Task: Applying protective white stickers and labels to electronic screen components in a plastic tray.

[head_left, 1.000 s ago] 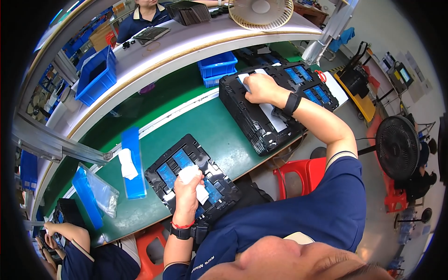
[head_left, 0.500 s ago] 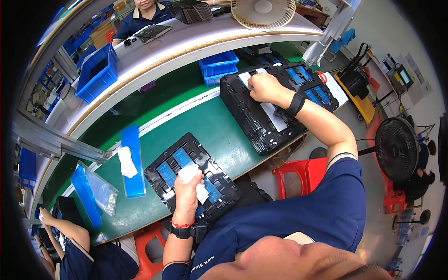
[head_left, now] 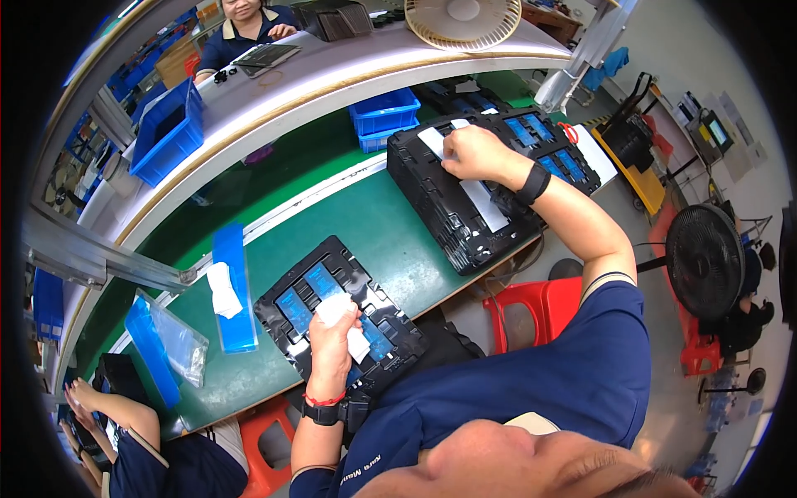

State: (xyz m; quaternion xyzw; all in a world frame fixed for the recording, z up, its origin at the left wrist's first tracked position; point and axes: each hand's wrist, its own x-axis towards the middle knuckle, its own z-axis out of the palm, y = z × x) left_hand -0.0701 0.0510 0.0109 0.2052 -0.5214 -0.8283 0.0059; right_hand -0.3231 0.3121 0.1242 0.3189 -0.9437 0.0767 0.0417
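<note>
My left hand is closed round a crumpled white cloth, part of it showing below the fingers. It is over a black plastic tray with blue rectangular pieces in its pockets, lying at the front edge of the green table. My right hand, fingers curled together, is at the top of a stack of black trays to the right. A white strip runs along the stack beneath that hand. Whatever the right fingertips pinch, if anything, is hidden.
Blue sheets, a folded white cloth and a clear plastic bag lie on the table's left side. Blue bins stand behind the stack. A co-worker sits at left; another person is beyond the shelf.
Both my hands stay in nearly the same places. The person beyond the shelf has brought a hand in front of the body, and the co-worker at left has shifted their hands slightly.
</note>
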